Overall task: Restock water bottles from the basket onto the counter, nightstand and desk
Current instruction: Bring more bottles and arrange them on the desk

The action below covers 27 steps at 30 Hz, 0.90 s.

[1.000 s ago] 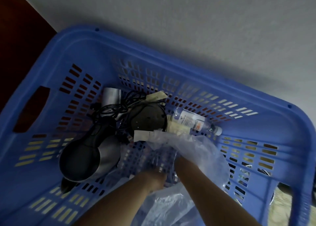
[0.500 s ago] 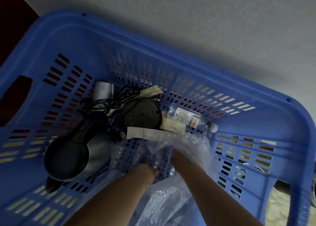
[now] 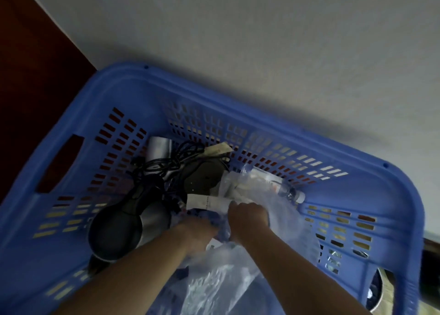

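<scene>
Bottle: water bottle (image 3: pixel 283 188), on its side against the far wall of the basket, white cap pointing right, body half under film.
Container: blue slotted basket (image 3: pixel 214 93).
Covering: clear plastic bag (image 3: pixel 281 219), draped over the bottle's near side and bunched around both wrists.
Right grip: right hand (image 3: pixel 247 217), fingers curled into the plastic bag, near the bottle but not on it.
Left grip: left hand (image 3: pixel 197 231), fingertips buried in film; cannot tell whether it holds anything.
Neighbours: paper slip (image 3: pixel 204 202), round kettle base (image 3: pixel 204 178), black cord (image 3: pixel 166 162), kettle (image 3: pixel 119 229) at left.
Step, as judged: clearing film to reach the bottle.
Method advised: draw the bag toward the near side, bare the label, then take the bottle round its middle, lifting clear of the cord.
</scene>
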Available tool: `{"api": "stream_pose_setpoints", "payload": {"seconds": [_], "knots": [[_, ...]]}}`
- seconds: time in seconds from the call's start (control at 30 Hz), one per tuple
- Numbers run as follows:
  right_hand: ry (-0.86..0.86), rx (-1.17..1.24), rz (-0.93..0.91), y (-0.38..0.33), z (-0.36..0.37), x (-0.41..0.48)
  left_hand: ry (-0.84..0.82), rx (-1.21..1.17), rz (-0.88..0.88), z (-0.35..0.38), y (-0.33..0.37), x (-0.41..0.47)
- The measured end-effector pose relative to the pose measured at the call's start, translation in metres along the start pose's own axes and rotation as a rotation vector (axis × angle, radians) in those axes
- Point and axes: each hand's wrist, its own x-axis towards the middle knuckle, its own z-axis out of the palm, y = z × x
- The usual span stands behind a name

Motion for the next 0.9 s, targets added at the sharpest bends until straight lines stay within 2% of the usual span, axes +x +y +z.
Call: {"api": "stream_pose_setpoints", "payload": {"seconds": [0.07,0.17,0.27,0.37,0.53,0.6,0.7,0.73,0.8,0.9], "knots": [[0.053,-0.105,-0.049,-0.013,-0.013,-0.002,0.089,-0.091,-0.002,-0.011,-0.014,-0.018],[0.129,-0.115,-0.055,-0.026,-0.04,-0.012,0.192,-0.122,-0.079,-0.028,-0.031,-0.044],[0.127,-0.038,-0.047,-0.033,-0.07,-0.026,0.211,-0.025,-0.13,-0.053,-0.041,-0.068],[0.207,0.169,0.005,-0.031,-0.1,-0.049,0.324,0.097,-0.121,-0.083,-0.055,-0.107],[0.404,0.697,0.199,-0.009,-0.141,-0.094,0.541,-0.183,-0.207,-0.123,-0.086,-0.186],[0.455,0.96,0.21,-0.006,-0.157,-0.114,0.648,-0.309,-0.181,-0.144,-0.088,-0.215],[0.554,1.508,0.173,-0.011,-0.177,-0.155,0.849,-0.547,-0.043,-0.178,-0.08,-0.268],[0.573,1.689,0.133,-0.013,-0.183,-0.173,0.91,-0.651,0.02,-0.187,-0.075,-0.286],[0.585,2.021,-0.078,-0.02,-0.19,-0.214,1.019,-0.842,0.157,-0.199,-0.064,-0.32],[0.567,2.236,-0.423,-0.033,-0.192,-0.285,1.161,-1.071,0.352,-0.206,-0.041,-0.367]]}}
